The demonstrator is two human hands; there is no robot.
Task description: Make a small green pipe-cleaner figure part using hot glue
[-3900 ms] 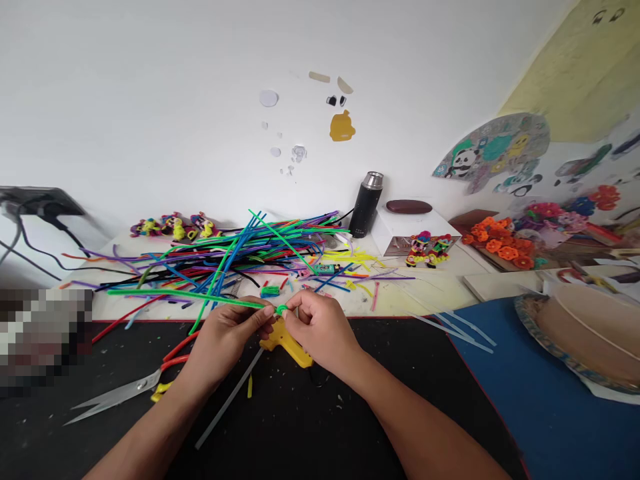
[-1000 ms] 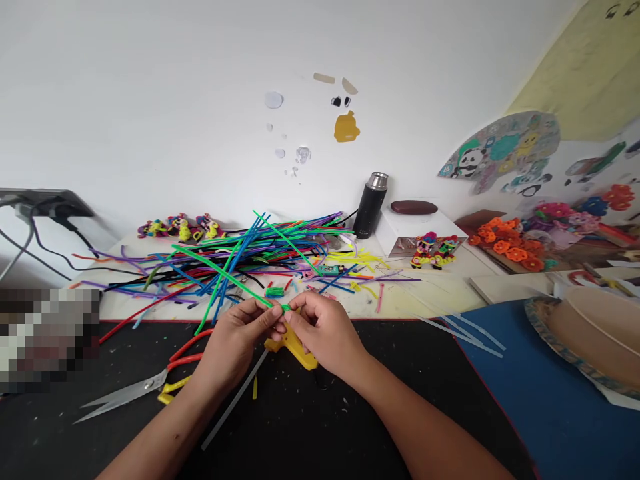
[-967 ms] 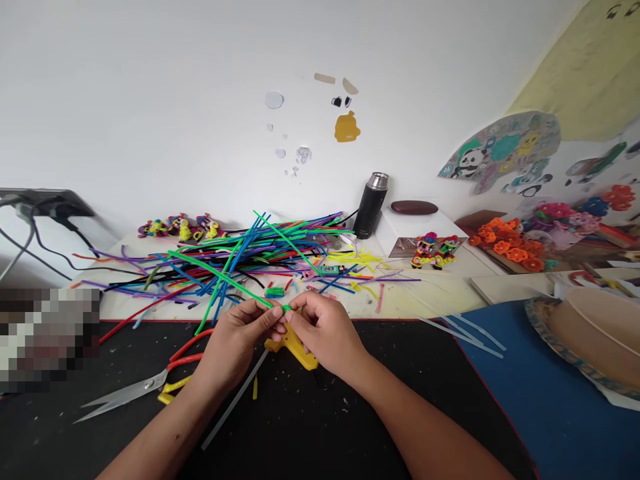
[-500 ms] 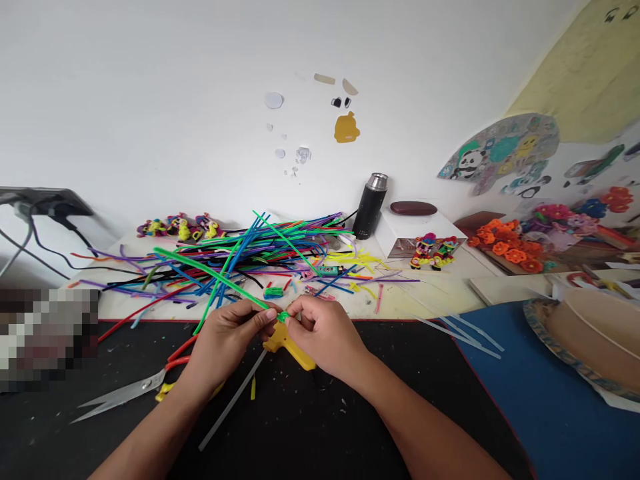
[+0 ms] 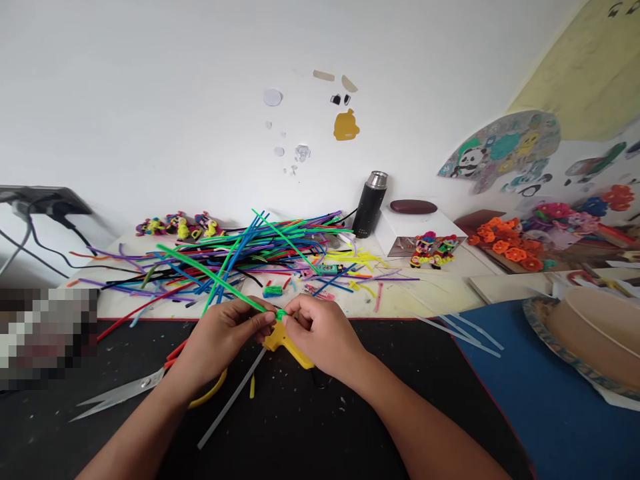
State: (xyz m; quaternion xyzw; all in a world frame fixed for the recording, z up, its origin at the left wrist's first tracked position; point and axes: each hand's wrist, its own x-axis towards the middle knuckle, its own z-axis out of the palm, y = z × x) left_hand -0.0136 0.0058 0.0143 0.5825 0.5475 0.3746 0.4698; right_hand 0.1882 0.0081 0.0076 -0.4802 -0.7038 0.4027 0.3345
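Between thumb and fingers, my left hand pinches a green pipe cleaner whose long end points up and left. My right hand is closed on the small coiled green end, close beside the left fingertips. Under the hands lies a yellow glue gun, partly hidden, with a clear glue stick sticking out toward the lower left. Scissors with red and yellow handles lie under my left forearm, blades pointing left. A small green coiled piece rests just beyond the hands.
A heap of coloured pipe cleaners spreads along the wall. Behind it stand a black flask, a white box and small figures. Glue sticks and a round basket lie at the right.
Both hands have shifted slightly left with the green pipe cleaner still held. My left forearm moved left, baring more of the yellow scissor handle on its right side.
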